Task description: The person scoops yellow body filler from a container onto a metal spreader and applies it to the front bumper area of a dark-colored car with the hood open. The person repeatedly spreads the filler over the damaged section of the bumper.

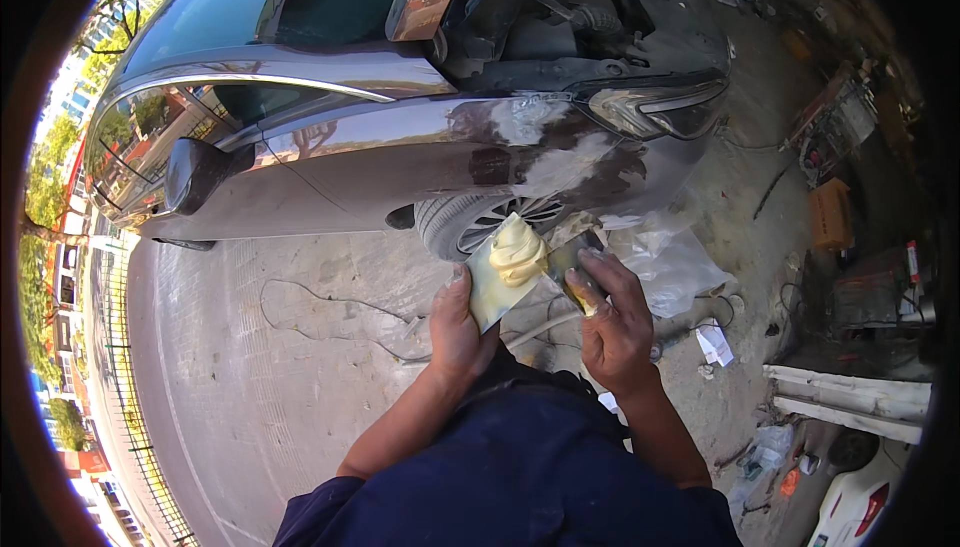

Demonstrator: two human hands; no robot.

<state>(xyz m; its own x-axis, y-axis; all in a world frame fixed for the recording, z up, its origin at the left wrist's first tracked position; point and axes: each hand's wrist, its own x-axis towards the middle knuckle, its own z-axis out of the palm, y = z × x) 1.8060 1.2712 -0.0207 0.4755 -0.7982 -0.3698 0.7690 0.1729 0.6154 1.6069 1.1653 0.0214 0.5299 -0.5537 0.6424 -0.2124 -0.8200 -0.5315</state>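
Observation:
My left hand (459,316) grips a flat, pale mixing board (489,292) by its lower left edge, thumb on top. On the board sits a mound of creamy yellow body filler (518,252). In my right hand (616,312) is a dark, putty-smeared spreader (571,259), its edge close against the filler's right side. Whether the spreader touches the filler I cannot tell. Beyond both hands stands a dark purple-brown car; its front fender (560,162) carries whitish sanded or filled patches. The front wheel (480,222) is partly hidden behind the board.
The car's hood is raised, and a headlight (655,107) sits right of the patches. Clear plastic sheeting (668,265) lies by the wheel. A hose or cable (330,299) loops across the concrete floor. A cardboard box (830,215) and assorted clutter line the right side.

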